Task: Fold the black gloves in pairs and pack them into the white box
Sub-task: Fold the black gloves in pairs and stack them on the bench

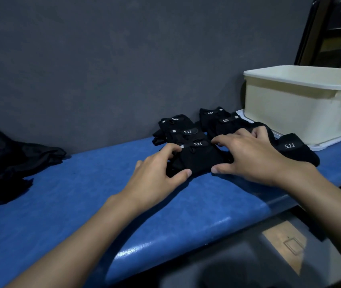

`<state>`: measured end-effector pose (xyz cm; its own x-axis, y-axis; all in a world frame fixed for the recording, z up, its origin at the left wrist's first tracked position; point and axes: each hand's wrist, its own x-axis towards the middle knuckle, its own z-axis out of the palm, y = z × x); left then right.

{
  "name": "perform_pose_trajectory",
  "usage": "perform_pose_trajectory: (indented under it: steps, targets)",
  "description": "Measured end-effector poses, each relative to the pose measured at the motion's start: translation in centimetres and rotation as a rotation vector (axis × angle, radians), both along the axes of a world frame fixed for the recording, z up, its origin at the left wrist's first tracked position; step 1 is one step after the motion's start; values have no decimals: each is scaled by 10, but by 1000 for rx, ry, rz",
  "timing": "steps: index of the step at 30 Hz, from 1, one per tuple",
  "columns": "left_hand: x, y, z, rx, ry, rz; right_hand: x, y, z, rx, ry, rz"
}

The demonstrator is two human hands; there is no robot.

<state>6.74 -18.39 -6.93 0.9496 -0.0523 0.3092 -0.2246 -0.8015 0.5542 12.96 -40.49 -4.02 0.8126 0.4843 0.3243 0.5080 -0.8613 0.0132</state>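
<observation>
A folded pair of black gloves [198,157] marked 5.11 lies on the blue bench top [82,204]. My left hand [157,173] grips its left side, thumb at the near edge and fingers on top. My right hand [246,156] grips its right side the same way. Behind it lie more folded black pairs in two short rows [183,132] [221,119]. Another folded pair [294,149] lies to the right, beyond my right wrist. The white box [302,113] stands at the right on a white lid; its inside is hidden.
A heap of loose black fabric [9,163] lies at the bench's far left. A dark grey wall [124,59] runs right behind the bench. The bench's rounded front edge [186,246] drops off to the floor below.
</observation>
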Motion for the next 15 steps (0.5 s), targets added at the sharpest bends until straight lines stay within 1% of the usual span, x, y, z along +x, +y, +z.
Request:
perform_pose_trajectory:
  steps: [8, 15]
  targets:
    - [-9, 22, 7, -37, -35, 25, -12, 17, 15, 115, -34, 81]
    - [-42, 76, 22, -18, -70, 142, -26, 77, 26, 197, -26, 242]
